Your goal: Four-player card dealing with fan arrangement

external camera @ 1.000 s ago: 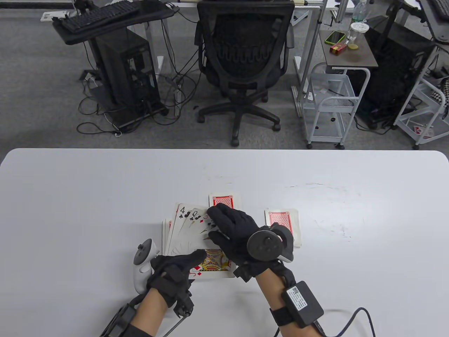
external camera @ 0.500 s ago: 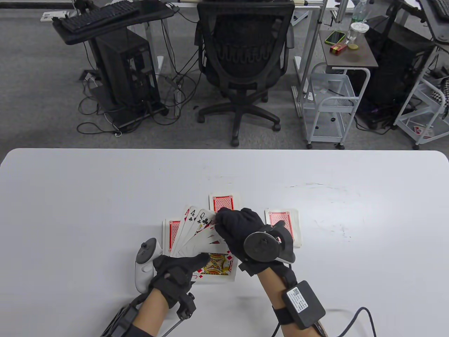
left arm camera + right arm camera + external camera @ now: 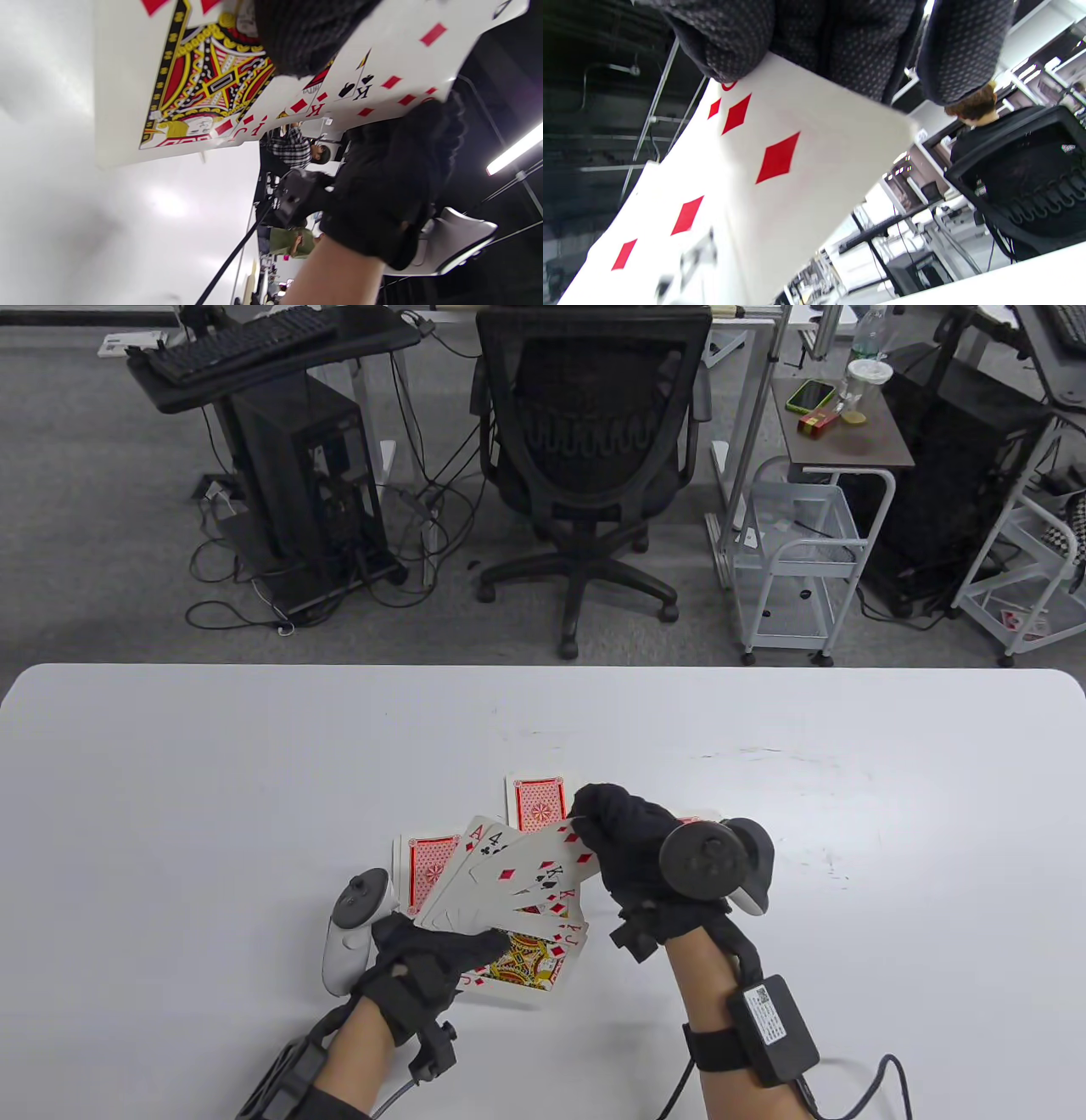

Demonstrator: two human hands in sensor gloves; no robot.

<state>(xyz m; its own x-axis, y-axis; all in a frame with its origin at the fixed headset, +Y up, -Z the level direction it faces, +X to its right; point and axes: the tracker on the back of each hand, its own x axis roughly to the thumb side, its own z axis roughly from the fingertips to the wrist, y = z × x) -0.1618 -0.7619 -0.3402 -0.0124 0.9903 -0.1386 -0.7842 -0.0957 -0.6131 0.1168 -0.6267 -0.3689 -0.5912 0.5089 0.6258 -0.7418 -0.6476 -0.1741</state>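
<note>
A face-up fan of cards (image 3: pixel 517 891) is held above the white table (image 3: pixel 170 780). My left hand (image 3: pixel 424 971) grips the fan at its base, thumb on the jack of diamonds (image 3: pixel 186 84). My right hand (image 3: pixel 632 848) pinches the top right corner of a diamonds card (image 3: pixel 780 169) in the fan. Face-down red-backed piles lie at the far middle (image 3: pixel 534 802) and at the left (image 3: pixel 420 869). A third pile at the right is mostly hidden behind my right hand.
A black office chair (image 3: pixel 585 458) stands beyond the table's far edge. A white rolling cart (image 3: pixel 797 551) and a computer tower (image 3: pixel 297 483) stand on the floor behind.
My right hand has moved right and lifted, pulling the fan's top cards wider. The fan has tilted up off the table. The right pile is now covered by my right hand.
</note>
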